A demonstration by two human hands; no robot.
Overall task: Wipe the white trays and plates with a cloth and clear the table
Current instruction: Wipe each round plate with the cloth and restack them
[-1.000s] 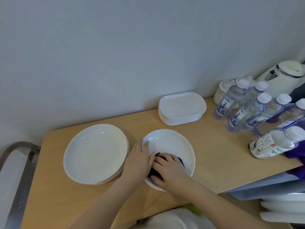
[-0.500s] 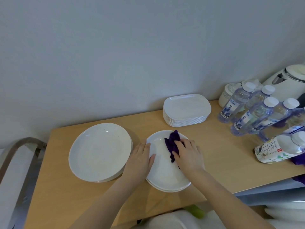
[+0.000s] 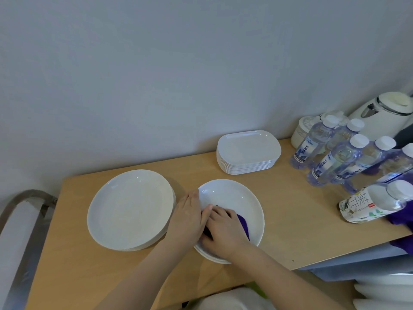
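A small stack of round white plates (image 3: 237, 195) sits at the middle of the wooden table (image 3: 290, 231). My right hand (image 3: 223, 231) presses a purple cloth (image 3: 243, 224) onto the near left part of the top plate; most of the cloth is hidden under the hand. My left hand (image 3: 186, 218) rests flat on the left rim of that stack, holding it. A second stack of round white plates (image 3: 129, 209) lies to the left. A stack of rectangular white trays (image 3: 248, 151) stands at the back by the wall.
Several water bottles (image 3: 335, 157) and a lying tea bottle (image 3: 375, 202) crowd the table's right end, with a white kettle (image 3: 384, 113) and a white jar (image 3: 301, 130) behind. More purple cloth (image 3: 402, 218) lies at the right edge. A metal chair frame (image 3: 26, 198) stands left.
My right hand has dragged the purple cloth from the far side of the plate back to the near left side, close to my left hand. The left hand has stayed on the rim.
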